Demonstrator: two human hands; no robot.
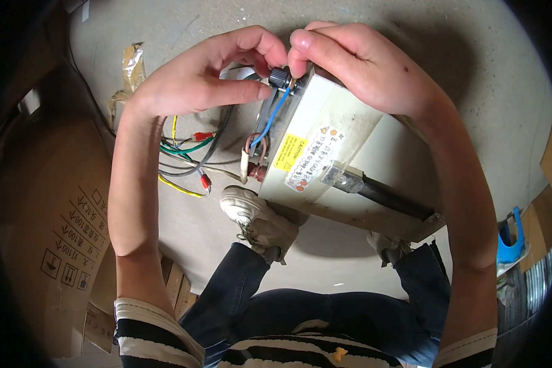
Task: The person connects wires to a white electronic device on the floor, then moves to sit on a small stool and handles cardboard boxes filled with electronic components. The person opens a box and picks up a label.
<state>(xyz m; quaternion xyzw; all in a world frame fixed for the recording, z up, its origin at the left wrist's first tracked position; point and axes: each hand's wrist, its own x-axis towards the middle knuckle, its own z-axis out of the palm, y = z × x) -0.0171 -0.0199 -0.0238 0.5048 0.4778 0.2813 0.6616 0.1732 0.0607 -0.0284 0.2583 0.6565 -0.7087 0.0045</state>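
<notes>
A beige metal box-shaped device (pixel 362 132) stands tilted on the floor, with a yellow warning label, a white sticker and a black carrying handle (pixel 392 197). On its left end is a ribbed black knob (pixel 280 76). A blue wire (pixel 277 116) runs from lower on that end up beside the knob. My left hand (pixel 227 70) curves round the knob's left side, thumb apart from its bent fingers. At the box's top corner, my right hand (pixel 343 58) has thumb and forefinger pinched together just above the wire's upper end; what lies between them is hidden.
Left of the box lie loose yellow, green and grey wires (pixel 190 150) with red connectors. A cardboard box (pixel 49 233) stands at the far left, near a strip of brown tape (pixel 133 67). My shoe (pixel 254 214) is close to the device. A blue plastic object (pixel 514 239) sits at right.
</notes>
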